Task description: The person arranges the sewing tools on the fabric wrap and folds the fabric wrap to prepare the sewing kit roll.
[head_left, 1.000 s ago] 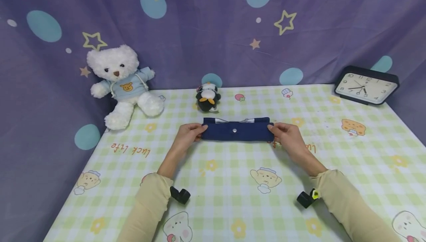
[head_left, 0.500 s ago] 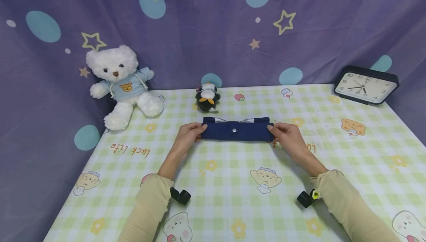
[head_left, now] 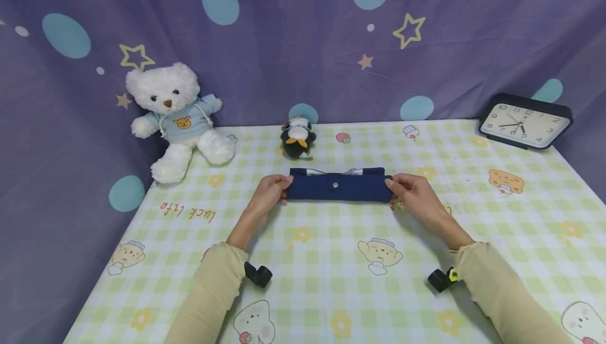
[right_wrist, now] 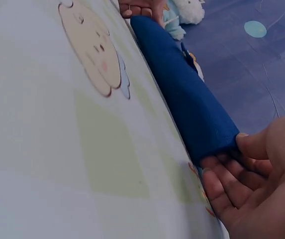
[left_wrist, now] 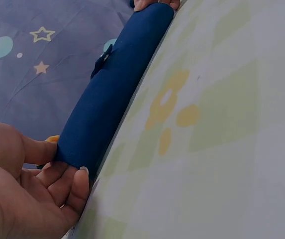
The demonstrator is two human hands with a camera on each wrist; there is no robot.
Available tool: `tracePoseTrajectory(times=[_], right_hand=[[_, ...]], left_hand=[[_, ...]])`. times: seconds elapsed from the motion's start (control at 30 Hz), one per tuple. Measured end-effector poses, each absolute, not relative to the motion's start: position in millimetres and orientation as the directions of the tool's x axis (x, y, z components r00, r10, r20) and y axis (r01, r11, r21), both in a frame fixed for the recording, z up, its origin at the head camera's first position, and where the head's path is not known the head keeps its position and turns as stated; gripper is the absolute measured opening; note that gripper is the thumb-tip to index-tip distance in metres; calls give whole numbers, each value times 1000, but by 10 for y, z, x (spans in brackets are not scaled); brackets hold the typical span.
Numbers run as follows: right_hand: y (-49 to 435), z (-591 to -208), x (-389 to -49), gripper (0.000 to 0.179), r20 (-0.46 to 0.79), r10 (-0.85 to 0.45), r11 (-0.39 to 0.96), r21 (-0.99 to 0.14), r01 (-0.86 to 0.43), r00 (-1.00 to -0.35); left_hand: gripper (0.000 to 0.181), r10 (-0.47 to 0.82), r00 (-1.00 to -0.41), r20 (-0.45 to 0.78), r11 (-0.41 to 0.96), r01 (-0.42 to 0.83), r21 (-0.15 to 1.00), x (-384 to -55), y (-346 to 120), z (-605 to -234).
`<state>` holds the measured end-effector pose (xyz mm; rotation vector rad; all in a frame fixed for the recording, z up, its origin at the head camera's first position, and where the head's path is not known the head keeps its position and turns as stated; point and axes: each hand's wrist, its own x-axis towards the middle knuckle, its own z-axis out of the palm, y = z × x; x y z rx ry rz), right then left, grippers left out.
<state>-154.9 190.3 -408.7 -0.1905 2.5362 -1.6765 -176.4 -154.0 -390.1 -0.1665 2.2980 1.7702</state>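
A dark blue folded cloth bundle [head_left: 312,188] lies lengthwise across the middle of the table in the head view. A silver snap button [head_left: 335,185] sits at its centre, and pale lining shows along its far edge. My left hand [head_left: 270,194] pinches the left end, thumb at the upper edge. In the left wrist view, the fingers [left_wrist: 62,184] curl at that end, close to the tablecloth. At the opposite end, my right hand [head_left: 416,196] holds the corner between thumb and fingers. The right wrist view shows the fingers [right_wrist: 227,181] partly under the cloth's end.
A white teddy bear [head_left: 182,123] in a blue hoodie sits at the back left. Behind the bundle is a small penguin plush [head_left: 298,138]. A black-framed clock [head_left: 525,122] stands at the back right, before a purple curtain [head_left: 284,44]. The checked tablecloth [head_left: 322,270] covers the table.
Both thumbs have slid slightly outward toward the bundle's ends. The bundle stays in about the same place; the whole head view has shifted a little.
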Motion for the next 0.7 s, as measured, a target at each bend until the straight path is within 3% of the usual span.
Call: tracePoseTrajectory(times=[0.33, 0.7], right_hand=[[1908, -4122, -1508, 29, 33, -192, 371, -923, -104, -981], [1964, -4164, -1548, 28, 95, -144, 414, -899, -147, -985]], left_hand=[[31, 75, -965, -250, 271, -221, 937, -1766, -1559, -3895], [31, 82, -966, -245, 252, -217, 943, -1786, -1563, -3899]])
